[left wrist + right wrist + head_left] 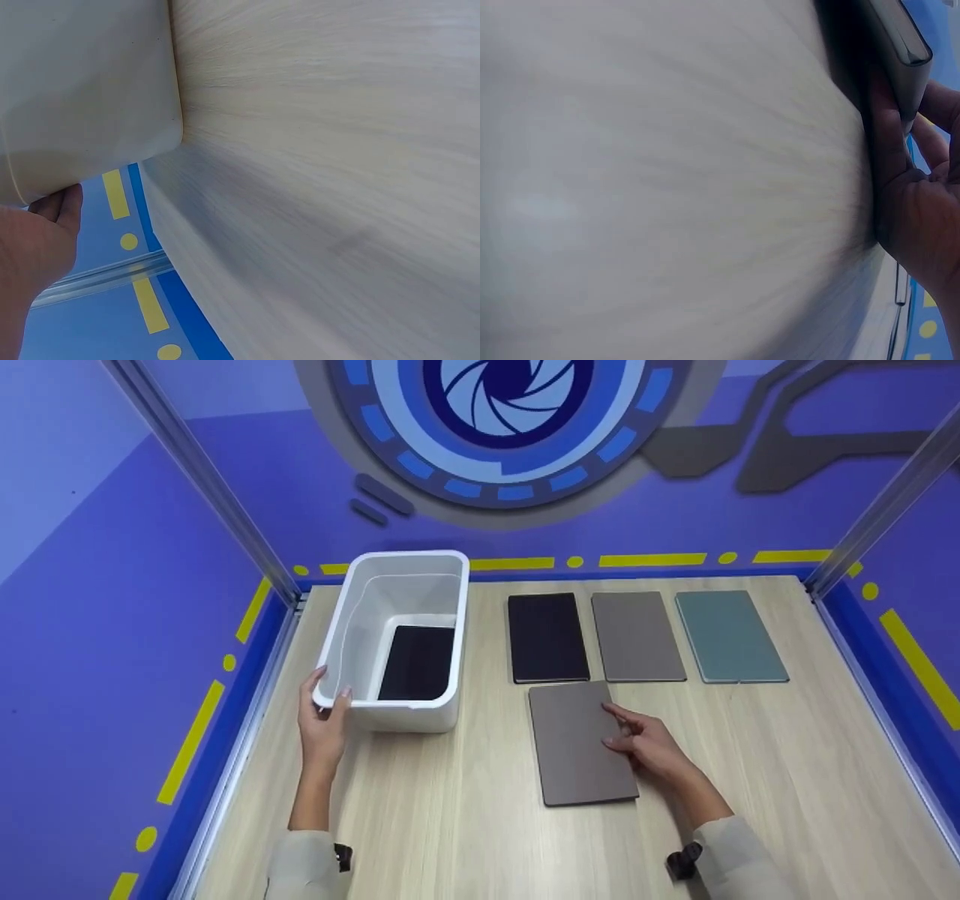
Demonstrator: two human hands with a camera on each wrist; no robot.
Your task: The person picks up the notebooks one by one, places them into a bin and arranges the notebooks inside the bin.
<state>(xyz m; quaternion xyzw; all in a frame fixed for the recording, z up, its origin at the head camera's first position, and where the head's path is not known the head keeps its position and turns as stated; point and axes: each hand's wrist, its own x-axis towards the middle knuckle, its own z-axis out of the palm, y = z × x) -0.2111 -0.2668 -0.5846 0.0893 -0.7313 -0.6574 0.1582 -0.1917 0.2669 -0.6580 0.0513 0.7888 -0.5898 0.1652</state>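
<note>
My left hand (322, 727) grips the near-left corner of a white plastic bin (401, 716), thumb over the rim. A black notebook (418, 660) lies flat on the bin's floor. To the right, my right hand (649, 742) holds a grey-brown notebook (577, 750) by its right edge, thumb and a finger on the cover. In the right wrist view other fingers (889, 142) reach beneath the notebook (911, 82), and that edge is off the table. The left wrist view shows the bin's outer wall (90, 90) beside the left hand (37, 247).
Behind the held notebook, a black notebook (547, 637), a grey-brown notebook (637, 636) and a green notebook (731, 636) lie in a row on the wooden table (480, 825). Blue-purple panels (135, 622) with metal posts (217, 495) enclose the table's sides and back.
</note>
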